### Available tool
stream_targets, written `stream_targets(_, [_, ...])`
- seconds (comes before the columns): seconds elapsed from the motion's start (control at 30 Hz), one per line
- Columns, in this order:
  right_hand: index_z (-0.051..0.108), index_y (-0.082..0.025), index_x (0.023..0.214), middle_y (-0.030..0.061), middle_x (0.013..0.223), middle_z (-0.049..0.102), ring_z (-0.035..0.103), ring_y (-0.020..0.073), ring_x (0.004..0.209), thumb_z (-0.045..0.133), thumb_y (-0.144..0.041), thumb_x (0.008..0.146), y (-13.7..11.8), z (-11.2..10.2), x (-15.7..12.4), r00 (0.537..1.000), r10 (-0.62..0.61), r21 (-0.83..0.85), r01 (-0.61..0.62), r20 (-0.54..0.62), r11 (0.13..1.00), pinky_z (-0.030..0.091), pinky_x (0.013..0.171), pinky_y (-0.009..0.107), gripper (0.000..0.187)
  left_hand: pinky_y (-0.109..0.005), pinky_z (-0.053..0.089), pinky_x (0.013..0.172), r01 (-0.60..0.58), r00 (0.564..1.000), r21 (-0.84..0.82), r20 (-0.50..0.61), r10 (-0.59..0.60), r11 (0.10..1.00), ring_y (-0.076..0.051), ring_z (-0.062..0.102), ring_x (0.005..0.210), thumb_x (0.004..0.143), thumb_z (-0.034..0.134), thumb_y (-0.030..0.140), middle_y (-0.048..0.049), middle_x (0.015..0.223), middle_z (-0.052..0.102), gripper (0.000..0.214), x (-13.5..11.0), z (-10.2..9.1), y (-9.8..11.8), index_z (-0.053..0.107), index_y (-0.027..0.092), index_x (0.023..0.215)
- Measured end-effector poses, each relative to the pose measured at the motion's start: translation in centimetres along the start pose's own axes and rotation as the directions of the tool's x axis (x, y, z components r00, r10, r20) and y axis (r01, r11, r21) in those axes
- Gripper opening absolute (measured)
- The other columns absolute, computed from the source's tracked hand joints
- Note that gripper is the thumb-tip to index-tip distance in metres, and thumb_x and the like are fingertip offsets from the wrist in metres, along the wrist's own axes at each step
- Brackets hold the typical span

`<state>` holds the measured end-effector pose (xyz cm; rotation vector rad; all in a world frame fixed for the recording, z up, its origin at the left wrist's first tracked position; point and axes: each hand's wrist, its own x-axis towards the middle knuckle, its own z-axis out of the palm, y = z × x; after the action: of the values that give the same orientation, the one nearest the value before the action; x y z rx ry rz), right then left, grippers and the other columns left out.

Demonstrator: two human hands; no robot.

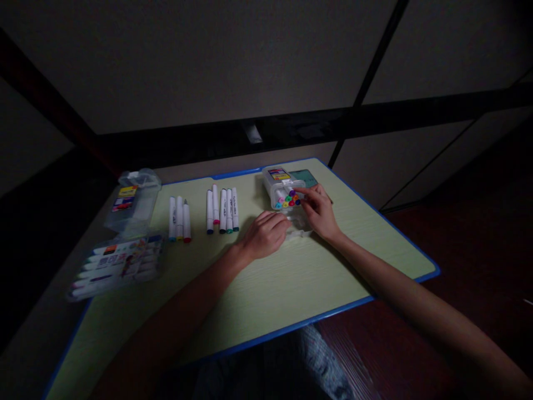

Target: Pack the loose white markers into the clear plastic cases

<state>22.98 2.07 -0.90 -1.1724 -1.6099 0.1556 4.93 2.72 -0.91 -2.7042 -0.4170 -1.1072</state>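
A clear plastic marker case (272, 189) lies on its side at the table's far right, its open end towards me. Several white markers with coloured ends (287, 201) fill it. My right hand (320, 214) is at the opening, thumb and index finger apart, the index fingertip against a purple-ended marker (292, 193). The case's clear lid (297, 225) hangs open on the tabletop. Curled fingers of my left hand (266, 234) rest at the lid's left edge; their tips are partly hidden.
Several loose markers (222, 211) lie in a row left of my hands, with another group of markers (179, 219) beyond. An open clear case (133, 200) and a flat pack of markers (119, 264) occupy the left edge. A green flat object (306, 176) lies behind my right hand.
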Motion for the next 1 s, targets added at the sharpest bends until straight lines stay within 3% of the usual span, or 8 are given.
stream_targets(0.83, [0.064, -0.025, 0.099, 0.0008, 0.075, 0.041, 0.043, 0.0156, 0.069, 0.045, -0.010, 0.074, -0.11, 0.02, -0.04, 1.000, 0.004, 0.026, -0.004, -0.010, 1.000, 0.043, 0.063, 0.034, 0.034, -0.028, 0.045, 0.068, 0.006, 0.999, -0.001, 0.045, -0.006, 1.000, -0.015, 0.057, 0.073, 0.083, 0.041, 0.009, -0.0044, 0.077, 0.062, 0.016, 0.03, -0.07, 0.00, 0.056, 0.013, 0.081])
stream_targets(1.0, [0.063, -0.024, 0.099, 0.0008, 0.074, 0.042, 0.044, 0.0160, 0.069, 0.044, -0.009, 0.073, -0.19, -0.10, -0.08, 0.999, -0.019, 0.019, 0.019, -0.041, 1.000, 0.042, 0.063, 0.033, 0.036, -0.028, 0.045, 0.069, 0.003, 0.994, -0.016, 0.110, -0.001, 1.000, -0.014, 0.057, 0.074, 0.083, 0.040, 0.010, -0.0048, 0.077, 0.061, 0.017, 0.08, -0.20, 0.03, 0.056, 0.014, 0.080])
